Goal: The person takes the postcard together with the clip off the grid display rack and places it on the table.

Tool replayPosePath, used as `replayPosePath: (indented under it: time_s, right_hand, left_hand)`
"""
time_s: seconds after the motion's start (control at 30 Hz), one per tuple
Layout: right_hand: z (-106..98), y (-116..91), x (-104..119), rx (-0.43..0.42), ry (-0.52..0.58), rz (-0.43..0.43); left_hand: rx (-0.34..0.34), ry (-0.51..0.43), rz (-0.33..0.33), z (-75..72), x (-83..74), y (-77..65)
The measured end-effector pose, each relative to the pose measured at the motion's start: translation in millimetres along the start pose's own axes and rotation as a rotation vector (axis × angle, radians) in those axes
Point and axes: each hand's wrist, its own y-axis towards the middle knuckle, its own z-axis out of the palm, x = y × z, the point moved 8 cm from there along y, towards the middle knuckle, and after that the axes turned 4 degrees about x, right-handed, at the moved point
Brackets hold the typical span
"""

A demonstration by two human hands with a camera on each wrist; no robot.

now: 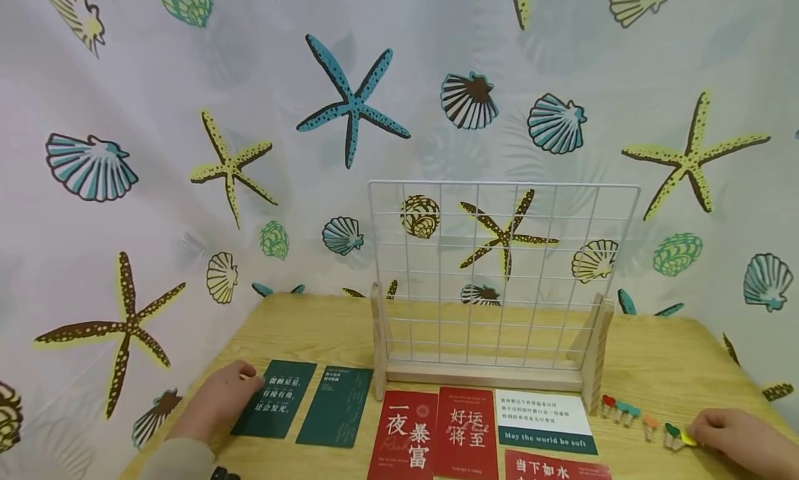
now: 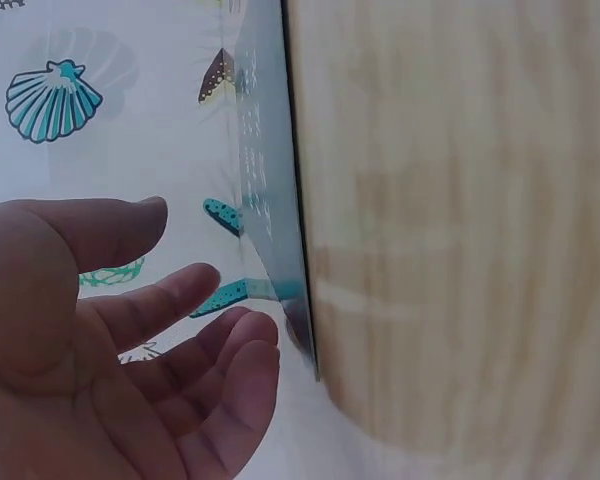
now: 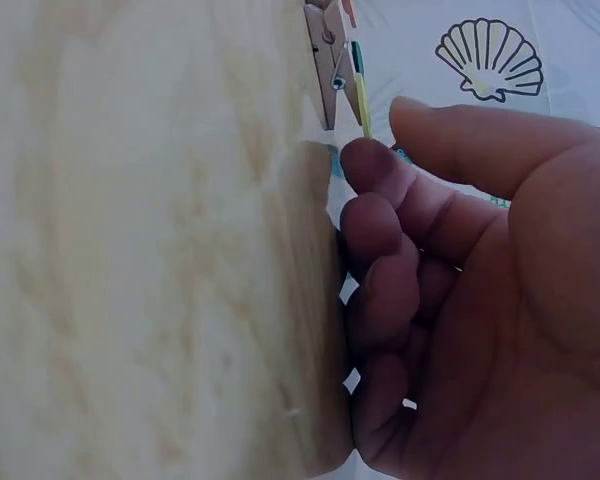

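At the left, my left hand point(image 1: 220, 397) rests by the left edge of a dark green card point(image 1: 275, 400) with white writing, fingertips at its upper left corner. In the left wrist view its fingers are loosely bent, with nothing between them, beside the card point(image 2: 270, 150) seen nearly edge-on. A second dark green card point(image 1: 337, 407) lies to the right. Across the table, my right hand point(image 1: 736, 438) has its fingertips at a yellow-topped wooden clothespin point(image 3: 365, 105). The index fingertip appears to touch it; thumb and index stand slightly apart, other fingers curled.
A white wire grid point(image 1: 499, 272) stands upright in a wooden base point(image 1: 480, 377). Red cards point(image 1: 402, 438) and a white-and-green card point(image 1: 543, 410) lie before it. More small clothespins with coloured hearts point(image 1: 650, 423) form a row at right. A patterned curtain point(image 1: 399, 36) hangs behind.
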Motion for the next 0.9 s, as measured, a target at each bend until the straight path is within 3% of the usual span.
replayPosePath:
  time_s: [0.13, 0.4, 0.57, 0.7, 0.9]
  right_hand:
    - [-3, -2, -2, -0.013, 0.091, -0.004]
    - [-4, -6, -1, -0.032, 0.133, 0.009]
    - [-8, -6, 6, -0.058, 0.007, 0.007]
    - [-11, -5, 13, -0.07, -0.113, -0.008]
    - [-11, -4, 22, -0.07, -0.112, -0.02]
  left_hand:
    - [-0.059, -0.009, 0.066, -2.7, -14.2, -2.1]
    - [-0.119, -0.004, 0.191, -0.3, -43.5, -11.0]
    - [-0.108, -0.028, 0.262, 2.2, -64.3, -22.2]
    - [-0.145, 0.007, 0.3, 1.7, -76.8, -28.2]
    - [-0.189, 0.033, 0.343, 0.6, -96.5, -35.0]
